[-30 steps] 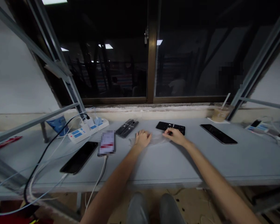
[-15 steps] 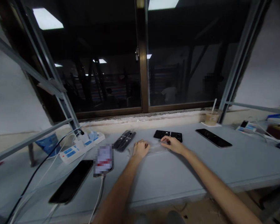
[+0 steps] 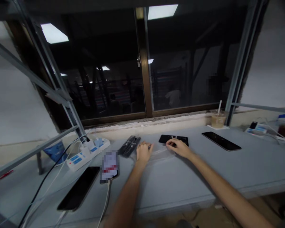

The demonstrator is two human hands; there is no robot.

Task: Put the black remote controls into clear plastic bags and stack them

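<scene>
A clear plastic bag (image 3: 160,154) lies crumpled on the desk between my hands. My left hand (image 3: 143,152) is closed on its left end, fingers curled. The right end is pinched by my right hand (image 3: 178,147), thumb and fingers together. Just behind my right hand lies a black remote control (image 3: 163,138) with small buttons, partly covered by the fingers. Left of my left hand, two dark remote controls (image 3: 128,147) lie side by side in what looks like shiny clear wrapping.
On the left are a white power strip (image 3: 89,154) with cables, a dark phone (image 3: 79,189) and a lit phone (image 3: 110,166) on a charging cable. Rightward lie another phone (image 3: 221,141) and an iced drink cup (image 3: 218,120). The desk's front edge (image 3: 178,205) runs below my forearms.
The view has shifted slightly, so the desk items appear a little further right. Both hands stay on the plastic bag, with only slight finger movement.
</scene>
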